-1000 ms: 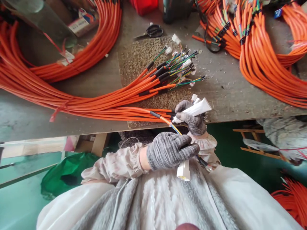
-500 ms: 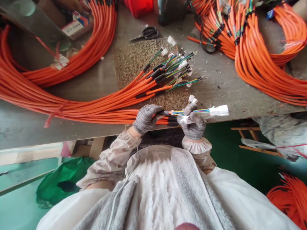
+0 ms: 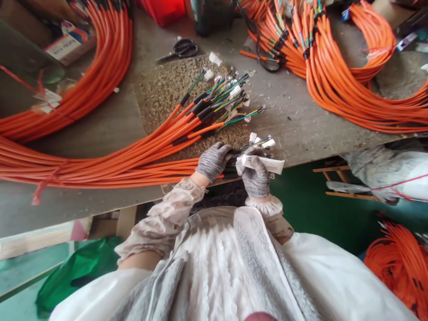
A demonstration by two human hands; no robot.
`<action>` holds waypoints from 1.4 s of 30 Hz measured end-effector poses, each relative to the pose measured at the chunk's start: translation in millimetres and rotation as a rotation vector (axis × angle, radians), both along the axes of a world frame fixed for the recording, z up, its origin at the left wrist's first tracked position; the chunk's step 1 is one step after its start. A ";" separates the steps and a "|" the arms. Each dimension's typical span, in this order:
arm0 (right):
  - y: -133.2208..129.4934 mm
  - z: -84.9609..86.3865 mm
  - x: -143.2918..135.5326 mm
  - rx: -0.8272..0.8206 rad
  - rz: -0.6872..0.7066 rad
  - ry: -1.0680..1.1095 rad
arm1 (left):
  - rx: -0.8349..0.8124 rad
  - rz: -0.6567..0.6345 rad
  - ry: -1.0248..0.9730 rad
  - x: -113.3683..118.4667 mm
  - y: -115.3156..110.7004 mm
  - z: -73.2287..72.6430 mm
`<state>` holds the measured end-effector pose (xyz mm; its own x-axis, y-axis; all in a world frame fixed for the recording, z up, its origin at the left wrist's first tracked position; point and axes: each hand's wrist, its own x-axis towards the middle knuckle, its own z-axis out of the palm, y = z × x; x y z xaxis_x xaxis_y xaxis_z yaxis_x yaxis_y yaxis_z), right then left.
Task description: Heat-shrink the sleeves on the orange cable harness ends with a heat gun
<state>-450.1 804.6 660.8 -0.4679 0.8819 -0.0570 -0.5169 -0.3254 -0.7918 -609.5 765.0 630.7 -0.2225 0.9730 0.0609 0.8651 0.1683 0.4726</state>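
From a distance I am viewing one table (image 3: 294,138), where orange cables (image 3: 110,166) are lying in bundles too dense for counting. The work is seemingly running partway: many ends are carrying black sleeves (image 3: 199,107), yet I am not managing to count what is left. At the near edge, my left hand (image 3: 213,161) is curling its fingers on one cable end (image 3: 237,151); my right hand (image 3: 258,176) is gripping one white tube (image 3: 273,165). Just beyond, about three white connectors (image 3: 268,143) are showing.
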 end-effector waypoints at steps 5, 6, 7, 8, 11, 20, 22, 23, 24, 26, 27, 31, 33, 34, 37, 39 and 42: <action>17.6 -0.6 16.9 0.213 0.014 -0.388 | 0.265 0.019 -0.021 1.6 -11.6 1.2; 18.3 -0.3 21.1 0.294 0.042 -0.477 | 0.321 0.015 -0.017 1.6 -13.7 1.3; 18.3 0.4 24.5 0.384 0.062 -0.547 | 0.371 0.014 -0.009 1.8 -15.7 1.5; 17.8 1.4 26.8 0.476 0.072 -0.601 | 0.418 0.018 0.006 2.3 -17.7 1.7; 14.9 4.9 26.5 0.708 0.073 -0.730 | 0.536 0.036 0.069 5.1 -23.9 2.2; 7.4 9.6 26.4 0.802 0.101 -0.806 | 0.632 0.083 0.139 0.1 -26.1 7.4; 1.2 13.2 32.1 0.736 0.197 -0.681 | 0.576 0.074 0.033 -7.5 -16.3 10.9; -2.5 15.2 34.2 0.685 0.232 -0.615 | 0.534 0.060 -0.032 -10.9 -11.1 12.0; -6.0 16.9 35.1 0.621 0.249 -0.561 | 0.487 0.042 -0.089 -13.4 -6.8 12.4; -9.8 18.2 31.9 0.476 0.230 -0.477 | 0.371 -0.003 -0.141 -14.4 -2.8 10.6; -9.3 17.2 27.2 0.406 0.205 -0.436 | 0.299 -0.037 -0.134 -13.1 -3.8 8.7; 9.8 -0.9 -7.3 0.192 0.024 -0.181 | 0.091 -0.204 -0.113 -9.1 -18.6 1.9; 22.1 -14.7 -25.6 0.132 -0.066 -0.099 | 0.108 -0.184 -0.118 -16.1 -17.7 3.5; 26.7 -20.9 -32.4 0.121 -0.089 -0.089 | 0.137 -0.128 -0.091 -22.0 -11.9 5.8; 31.4 -33.1 -40.5 0.151 -0.067 -0.146 | 0.184 0.080 0.059 -42.3 25.6 14.9; 30.0 -35.5 -37.8 0.191 -0.039 -0.206 | 0.165 0.122 0.070 -53.3 55.9 20.4; 28.3 -33.8 -29.6 0.257 -0.010 -0.333 | 0.207 0.085 -0.071 -62.7 79.2 29.9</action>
